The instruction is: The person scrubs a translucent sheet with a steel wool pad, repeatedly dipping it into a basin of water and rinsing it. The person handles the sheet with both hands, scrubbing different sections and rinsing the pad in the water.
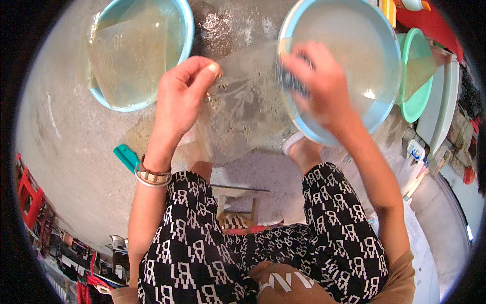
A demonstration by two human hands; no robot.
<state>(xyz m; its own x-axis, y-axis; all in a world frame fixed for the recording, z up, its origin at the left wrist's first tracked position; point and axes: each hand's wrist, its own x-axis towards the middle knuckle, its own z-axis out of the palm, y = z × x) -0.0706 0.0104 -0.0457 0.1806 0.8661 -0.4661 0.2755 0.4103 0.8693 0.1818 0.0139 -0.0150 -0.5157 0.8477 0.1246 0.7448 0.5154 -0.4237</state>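
My left hand [190,91] pinches the edge of a clear plastic sheet [243,102] with a faint leaf pattern, stretched above the floor between two basins. My right hand [319,79], blurred, is closed around a dark brush-like thing [296,76] at the sheet's right side, over the rim of a blue basin [387,110] of cloudy water. At the left, another clear sheet [129,60] lies partly in a second blue basin [188,34]. A teal plastic tool [127,157] lies on the floor beside my left wrist.
A green basin [415,110] stands right of the blue one, with a translucent sheet over it. Beyond are a pale tub [442,110] and a white container [415,149]. A red frame [29,195] stands at the far left. Wet concrete floor [216,30] shows between the basins.
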